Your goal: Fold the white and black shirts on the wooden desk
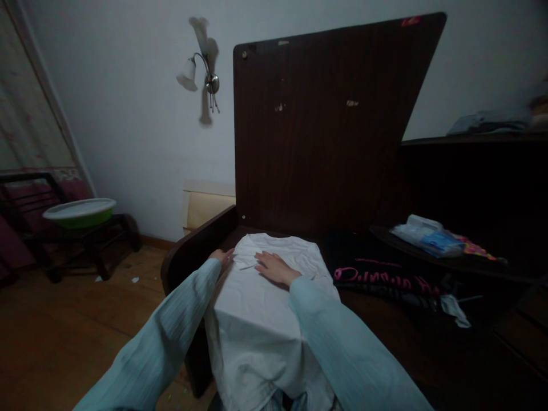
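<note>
A white shirt [257, 302] is spread on a dark wooden seat or bench, its near part hanging over the front edge towards my lap. Small wrinkles run across its upper part. My right hand [276, 268] lies flat on the upper middle of the cloth, fingers stretched out to the left. At the shirt's upper left edge, my left hand [222, 257] rests with its fingers extended onto the fabric; its underside is hidden. Both forearms are in light blue sleeves.
Right of the shirt lies a dark garment with pink lettering [381, 277]. A plastic-wrapped package [428, 235] sits behind it. A tall dark board [321, 125] rises at the back, beside a wooden armrest [192, 240]. A green basin [81, 214] stands on a chair at left.
</note>
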{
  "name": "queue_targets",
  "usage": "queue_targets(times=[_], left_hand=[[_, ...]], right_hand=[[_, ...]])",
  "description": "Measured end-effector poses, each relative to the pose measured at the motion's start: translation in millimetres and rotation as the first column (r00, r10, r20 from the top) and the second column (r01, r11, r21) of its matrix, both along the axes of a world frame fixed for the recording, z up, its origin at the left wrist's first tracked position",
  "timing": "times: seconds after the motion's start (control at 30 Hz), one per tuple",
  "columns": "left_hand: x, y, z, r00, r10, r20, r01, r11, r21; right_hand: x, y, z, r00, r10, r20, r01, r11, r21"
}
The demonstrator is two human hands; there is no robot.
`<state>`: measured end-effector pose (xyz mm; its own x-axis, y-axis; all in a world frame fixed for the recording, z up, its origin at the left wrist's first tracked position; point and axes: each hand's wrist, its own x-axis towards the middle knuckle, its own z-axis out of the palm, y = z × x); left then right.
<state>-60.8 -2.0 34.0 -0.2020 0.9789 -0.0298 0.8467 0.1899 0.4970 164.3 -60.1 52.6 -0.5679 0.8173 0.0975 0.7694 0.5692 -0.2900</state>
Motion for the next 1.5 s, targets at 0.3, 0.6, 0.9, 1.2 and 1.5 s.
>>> queue_targets(times=[0.3, 0.6, 0.9, 1.2, 1.5], left_hand=[[-2.8, -6.6, -7.8, 0.995, -0.083, -0.049, 0.086, 0.995, 0.056], [-25.2, -34.8, -1.9, 0.991, -0.118, -0.06, 0.122, 0.991, 0.055], [-46.5, -87.4, -5.0, 0.96, -0.233, -0.154, 0.235, 0.972, -0.004], [-50.7, -87.4, -4.3, 0.978, -0.206, -0.02, 0.207, 0.976, 0.063], [-54.5, -83.5, -2.3, 0.982, -0.183, 0.034, 0.18, 0.98, 0.082]], right_hand=[[10.3, -6.4, -33.1, 1.0, -0.017, -0.007, 0.017, 1.0, 0.002], [87.5, -58.8, -25.8, 0.965, -0.21, -0.156, 0.226, 0.97, 0.09], [176.8, -122.9, -39.7, 0.702, -0.691, -0.172, 0.693, 0.719, -0.062], [174.9, -101.9, -43.5, 0.689, -0.63, -0.358, 0.6, 0.773, -0.206], [176.3, -93.6, -54.0, 0.314, -0.663, -0.68, 0.484, 0.728, -0.486]])
